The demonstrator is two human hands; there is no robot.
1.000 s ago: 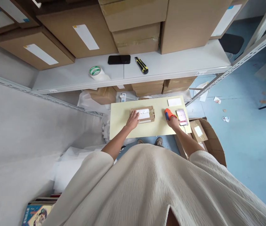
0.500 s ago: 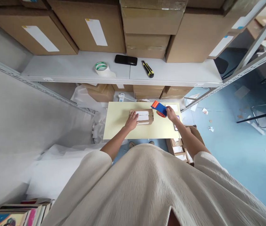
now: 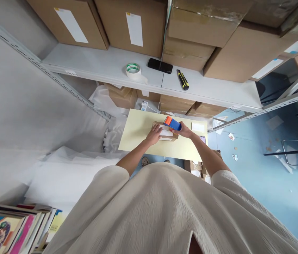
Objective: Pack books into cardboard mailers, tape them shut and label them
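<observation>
A small brown cardboard box [image 3: 167,133] with white paper labels on its upper face lies on the pale yellow tabletop [image 3: 135,130]. My left hand [image 3: 153,135] rests on the box's left end, its fingers laid out over the cardboard. In my right hand [image 3: 184,131] is a blue and orange tape dispenser [image 3: 174,124], gripped by its right end. The dispenser sits over the right part of the box and hides some of it. Whether it touches the box, I cannot tell.
Beyond the table, a grey shelf [image 3: 98,67] bears large cartons [image 3: 130,28], a tape roll [image 3: 133,70], a black phone [image 3: 160,66] and a yellow-black utility knife [image 3: 182,79]. White wrapping material [image 3: 59,176] and stacked books [image 3: 19,229] are at the left. Open cartons [image 3: 195,165] stand below the table's right end.
My right hand has brought the tape dispenser left, from beside the box to over its right part. My left hand stays on the box. The camera view has shifted and tilted.
</observation>
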